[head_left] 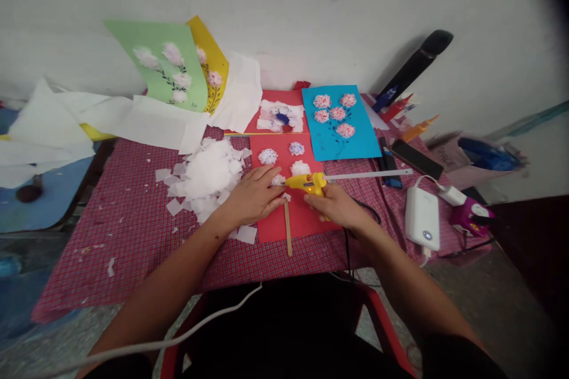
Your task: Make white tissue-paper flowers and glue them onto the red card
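My right hand (340, 204) grips a yellow hot glue gun (306, 182) with a long white glue stick (368, 175) out of its back. The nozzle points left at a small white paper flower (278, 180). My left hand (251, 194) lies on the red sheet (271, 228), its fingers stretched toward that flower, thumb apart. Whether the fingertips press the flower is hard to see. Close to the thumb is a wooden stick (288, 231) with a paper scrap at its tip. Other crumpled flowers, two speckled blue (268, 156) and one white (301, 167), sit on the sheet.
Left of the sheet is a heap of white paper pieces (208, 174). Behind lie a blue flower card (371, 136) and paint-stained paper (281, 115); a green card (155, 62) leans on the wall. At right are a white power bank (421, 218), cables and a black phone (416, 159).
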`<state>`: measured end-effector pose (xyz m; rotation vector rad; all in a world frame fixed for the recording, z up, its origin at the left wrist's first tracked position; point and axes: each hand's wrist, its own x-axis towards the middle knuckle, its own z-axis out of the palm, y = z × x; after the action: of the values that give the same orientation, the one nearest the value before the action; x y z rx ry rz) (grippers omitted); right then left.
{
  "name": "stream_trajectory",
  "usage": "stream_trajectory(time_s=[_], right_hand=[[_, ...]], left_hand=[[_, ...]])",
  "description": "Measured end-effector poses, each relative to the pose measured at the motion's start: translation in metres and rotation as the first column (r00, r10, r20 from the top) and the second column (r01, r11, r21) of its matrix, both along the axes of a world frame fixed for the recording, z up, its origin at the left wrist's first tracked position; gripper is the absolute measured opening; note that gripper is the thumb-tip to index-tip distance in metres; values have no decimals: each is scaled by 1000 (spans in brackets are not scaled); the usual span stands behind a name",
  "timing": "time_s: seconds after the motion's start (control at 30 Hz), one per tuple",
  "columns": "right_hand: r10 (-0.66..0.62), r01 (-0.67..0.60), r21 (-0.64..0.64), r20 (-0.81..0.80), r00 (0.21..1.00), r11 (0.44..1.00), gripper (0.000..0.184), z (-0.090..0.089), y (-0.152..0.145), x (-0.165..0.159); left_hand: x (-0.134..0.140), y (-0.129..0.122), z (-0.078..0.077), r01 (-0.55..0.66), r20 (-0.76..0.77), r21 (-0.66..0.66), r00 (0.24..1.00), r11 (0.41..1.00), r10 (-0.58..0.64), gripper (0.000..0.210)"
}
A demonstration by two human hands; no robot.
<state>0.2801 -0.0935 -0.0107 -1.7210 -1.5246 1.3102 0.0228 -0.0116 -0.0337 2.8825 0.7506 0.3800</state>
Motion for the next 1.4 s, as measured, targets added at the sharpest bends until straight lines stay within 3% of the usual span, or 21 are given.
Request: stream_trajectory(time_s=[0.97,1.4], right_hand=[[-33,34,24,-50,998,999,23,10,4,-7],[-133,134,4,-99,986,991,22,17,-2,-4]], left_hand=[[-1,1,-6,1,26,7,1000,1000,-1,47],[5,-3,-3,-61,30,2,998,998,61,46]])
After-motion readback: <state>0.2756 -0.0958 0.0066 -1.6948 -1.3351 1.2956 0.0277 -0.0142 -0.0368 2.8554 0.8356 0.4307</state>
